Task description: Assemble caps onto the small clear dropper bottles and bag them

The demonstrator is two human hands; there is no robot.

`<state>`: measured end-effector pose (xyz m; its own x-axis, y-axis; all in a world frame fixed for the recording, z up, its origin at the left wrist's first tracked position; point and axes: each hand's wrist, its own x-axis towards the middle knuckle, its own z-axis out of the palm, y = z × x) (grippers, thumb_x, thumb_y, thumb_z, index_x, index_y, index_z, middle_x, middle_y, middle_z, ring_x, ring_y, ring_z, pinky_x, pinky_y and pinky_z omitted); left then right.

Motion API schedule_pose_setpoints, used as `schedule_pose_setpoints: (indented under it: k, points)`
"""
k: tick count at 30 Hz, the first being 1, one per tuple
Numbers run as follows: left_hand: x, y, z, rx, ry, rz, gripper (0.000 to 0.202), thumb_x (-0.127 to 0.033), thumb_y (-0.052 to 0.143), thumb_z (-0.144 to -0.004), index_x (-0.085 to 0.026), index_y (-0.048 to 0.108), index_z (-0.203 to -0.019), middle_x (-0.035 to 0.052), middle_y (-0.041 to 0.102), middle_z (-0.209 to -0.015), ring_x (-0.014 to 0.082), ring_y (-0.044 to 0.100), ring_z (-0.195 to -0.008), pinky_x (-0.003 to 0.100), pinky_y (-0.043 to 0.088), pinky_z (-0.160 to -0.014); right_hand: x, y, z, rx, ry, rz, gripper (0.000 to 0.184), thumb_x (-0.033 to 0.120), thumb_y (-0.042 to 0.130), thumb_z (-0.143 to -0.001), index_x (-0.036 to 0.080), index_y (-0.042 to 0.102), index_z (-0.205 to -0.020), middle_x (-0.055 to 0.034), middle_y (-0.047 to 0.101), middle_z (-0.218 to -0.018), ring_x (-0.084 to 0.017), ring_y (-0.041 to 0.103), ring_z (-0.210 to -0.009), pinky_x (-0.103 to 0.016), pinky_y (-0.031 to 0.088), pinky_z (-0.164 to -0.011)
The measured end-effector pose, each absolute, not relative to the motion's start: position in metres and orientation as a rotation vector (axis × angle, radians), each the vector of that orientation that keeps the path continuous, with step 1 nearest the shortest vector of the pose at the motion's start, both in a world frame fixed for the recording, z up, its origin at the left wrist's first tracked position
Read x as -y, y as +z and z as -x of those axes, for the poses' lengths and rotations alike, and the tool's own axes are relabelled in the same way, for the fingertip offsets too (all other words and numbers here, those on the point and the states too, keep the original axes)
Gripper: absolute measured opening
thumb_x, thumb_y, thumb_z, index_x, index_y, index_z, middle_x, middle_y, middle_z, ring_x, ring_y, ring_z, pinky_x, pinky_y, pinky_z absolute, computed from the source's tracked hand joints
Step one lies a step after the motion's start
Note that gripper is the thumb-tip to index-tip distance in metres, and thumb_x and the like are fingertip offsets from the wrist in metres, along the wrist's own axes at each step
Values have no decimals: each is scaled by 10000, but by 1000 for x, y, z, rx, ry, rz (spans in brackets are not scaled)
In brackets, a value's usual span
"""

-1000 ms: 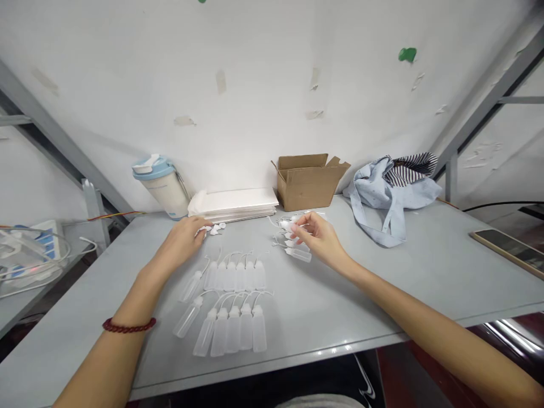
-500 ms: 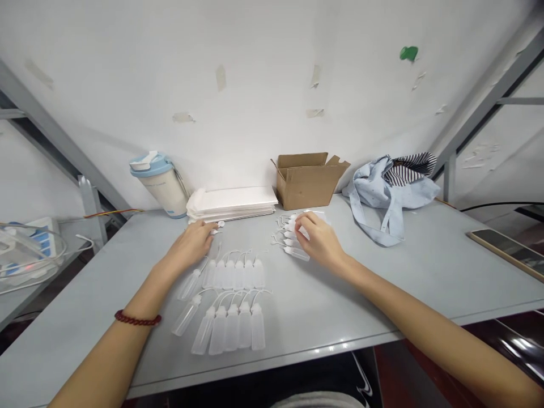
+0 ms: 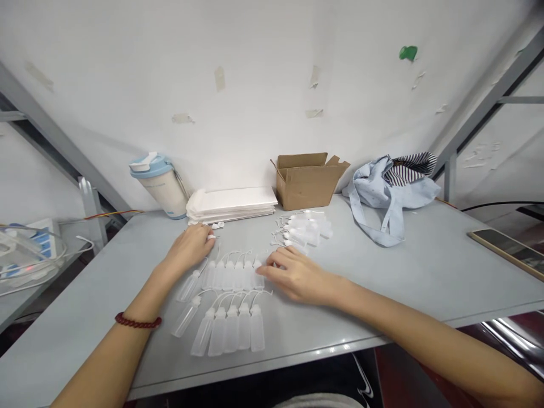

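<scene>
My left hand [image 3: 193, 245] rests palm down at the left, its fingers lying on the table beside some small white caps [image 3: 219, 225]. My right hand [image 3: 293, 275] is at the right end of the upper row of translucent squeeze bottles [image 3: 229, 276]. Its thumb and forefinger are apart, the tips by the endmost bottle [image 3: 258, 277]; touching or not, I cannot tell. A lower row of similar bottles [image 3: 232, 328], with thin cap straps, lies nearer the front edge. Beyond my right hand is a loose pile of more bottles [image 3: 308, 228].
Along the wall stand a blue-lidded tumbler [image 3: 159, 184], a stack of white packets [image 3: 232, 203], an open cardboard box [image 3: 308, 184] and a light blue cloth bag [image 3: 382, 190]. A phone [image 3: 510, 249] lies at the right; a power strip [image 3: 34, 249] with cables sits at the left.
My right hand has come away from the bottle pile, toward me and left, to the end of the upper row. My left hand has barely moved.
</scene>
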<state>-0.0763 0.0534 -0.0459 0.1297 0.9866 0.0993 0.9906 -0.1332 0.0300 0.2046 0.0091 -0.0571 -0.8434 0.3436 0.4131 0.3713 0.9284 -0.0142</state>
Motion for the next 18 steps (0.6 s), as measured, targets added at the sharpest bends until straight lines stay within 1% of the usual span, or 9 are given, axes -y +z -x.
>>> schedule_pose_setpoints:
  k: [4,8,12,16,18]
  points:
    - [-48,-39,69,2072,-308,2306,223,-282,391,-800,-163,578,-823,134,657,-900,292,603,-847,344,413,-659,-6,-60,-202,2761,-17,549,303,116,440,-863,154,586,-1126,-91,562,-897,-170,450,-775,-295,351,-716]
    - [-45,-35,62,2096,-589,2325,200,-313,442,-782,-171,565,-851,93,663,-847,263,609,-828,328,420,-682,-8,-58,-203,2801,52,588,293,147,403,-907,159,581,-1139,-90,555,-890,-165,455,-777,-286,350,-721]
    - [-38,-30,52,2132,-879,2330,199,-353,513,-753,-177,574,-825,63,670,-841,222,612,-789,305,435,-696,-8,-56,-201,2834,88,629,283,206,366,-945,163,587,-1116,-80,565,-845,-158,465,-740,-287,343,-714]
    - [-32,-27,43,2110,-1054,2350,223,-375,545,-744,-178,596,-836,50,677,-837,213,613,-792,304,446,-704,-7,-55,-199,2852,156,655,314,314,322,-973,181,582,-1088,-55,583,-801,-150,496,-716,-288,333,-706]
    - [-31,-27,40,2112,-1103,2374,240,-386,548,-746,-175,603,-846,51,677,-825,212,614,-785,305,448,-689,-8,-55,-198,2864,178,673,318,329,306,-978,191,580,-1063,-42,592,-784,-143,508,-696,-290,330,-705]
